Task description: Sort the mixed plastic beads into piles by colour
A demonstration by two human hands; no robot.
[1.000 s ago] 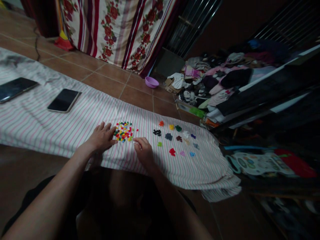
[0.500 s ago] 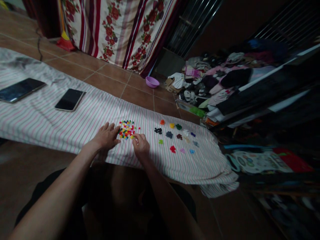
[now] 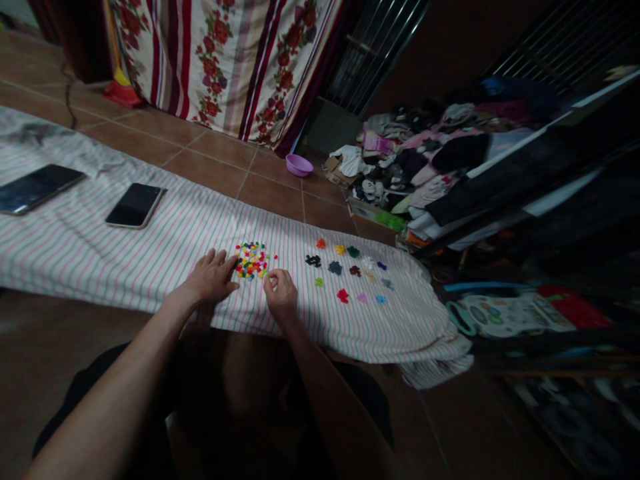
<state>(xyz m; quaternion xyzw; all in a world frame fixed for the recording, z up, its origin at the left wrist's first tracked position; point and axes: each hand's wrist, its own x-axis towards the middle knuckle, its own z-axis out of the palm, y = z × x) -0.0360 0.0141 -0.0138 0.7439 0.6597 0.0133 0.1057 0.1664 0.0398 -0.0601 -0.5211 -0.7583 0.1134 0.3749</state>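
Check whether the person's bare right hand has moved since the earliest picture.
Yes: the bare right hand has shifted slightly left in view, away from the small lime-green pile of pieces.

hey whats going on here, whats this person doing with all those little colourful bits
A person's left hand lies spread at the left edge of a mixed, multicoloured patch of tiny pieces on a pink-and-grey-striped white cloth. The right hand, fingers curled, is at the opposite edge; whether it grips a piece is too small to tell. Farther right, small single-colour clusters lie apart, among them a black cluster and a bright red cluster.
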